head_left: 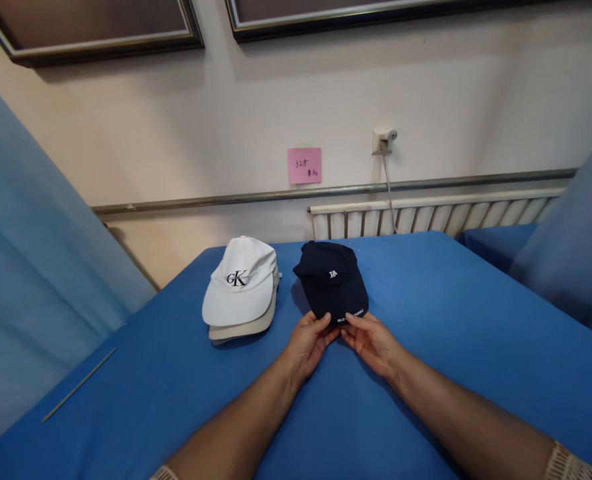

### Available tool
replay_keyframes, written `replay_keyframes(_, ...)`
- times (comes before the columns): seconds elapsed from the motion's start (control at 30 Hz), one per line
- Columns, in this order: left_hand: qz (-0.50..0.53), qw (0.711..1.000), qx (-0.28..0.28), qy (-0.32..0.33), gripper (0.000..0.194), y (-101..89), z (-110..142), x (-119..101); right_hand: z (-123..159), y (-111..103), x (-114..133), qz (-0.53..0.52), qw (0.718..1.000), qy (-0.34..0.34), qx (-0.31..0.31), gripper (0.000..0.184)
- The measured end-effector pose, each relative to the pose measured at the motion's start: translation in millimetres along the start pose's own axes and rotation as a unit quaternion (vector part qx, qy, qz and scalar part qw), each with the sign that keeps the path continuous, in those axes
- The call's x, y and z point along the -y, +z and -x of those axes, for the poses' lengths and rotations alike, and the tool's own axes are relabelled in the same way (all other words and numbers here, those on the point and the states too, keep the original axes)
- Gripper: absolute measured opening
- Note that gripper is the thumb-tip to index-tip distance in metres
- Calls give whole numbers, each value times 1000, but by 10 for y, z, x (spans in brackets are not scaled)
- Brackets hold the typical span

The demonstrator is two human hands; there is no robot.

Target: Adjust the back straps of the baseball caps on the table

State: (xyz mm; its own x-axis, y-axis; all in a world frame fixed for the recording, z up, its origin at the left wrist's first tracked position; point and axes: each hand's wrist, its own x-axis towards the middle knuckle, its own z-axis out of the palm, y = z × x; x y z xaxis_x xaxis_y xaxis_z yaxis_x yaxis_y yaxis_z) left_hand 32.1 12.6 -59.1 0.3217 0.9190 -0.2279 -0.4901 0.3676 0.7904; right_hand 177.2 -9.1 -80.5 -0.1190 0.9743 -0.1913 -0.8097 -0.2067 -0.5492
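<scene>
A dark navy baseball cap (329, 267) with small white lettering on its front and brim edge is between my hands, brim toward me. My left hand (312, 340) pinches the left part of the brim, thumb on top and fingers underneath. On the brim's right part, my right hand (371, 340) grips in the same way. To the left sits a white baseball cap (251, 267) with black letters, stacked on a beige cap (246, 328) of which mostly the brim shows. The inside of the navy cap is hidden.
The caps are on a blue-covered table (426, 320). A thin stick (79, 385) lies near its left edge. Behind are a radiator (441, 217), a metal rail (226, 199), a plugged-in cord (389, 183) and a pink note (305, 166). Blue curtains (36, 253) hang at both sides.
</scene>
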Motion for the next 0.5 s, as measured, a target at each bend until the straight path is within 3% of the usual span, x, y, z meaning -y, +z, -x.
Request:
replay_keyframes(0.1,-16,999,-9,26,25,-28,-10,-88,-48,-76,207,-45,999,-7,18,20)
replay_keyframes(0.2,-62,997,2,40,30,-47,21,-220,-128,-211,448,-59,997,-24,38,30)
replay_keyframes(0.3,-113,990,7,80,36,-43,42,-453,-200,-331,539,-33,999,-15,3,24)
replay_keyframes(0.4,-147,976,-7,162,36,-17,7,-875,-235,-389,477,11,1000,4,-9,19)
replay_keyframes(0.5,-167,950,-43,261,33,-21,-51,-1430,-232,-401,401,55,998,25,19,16)
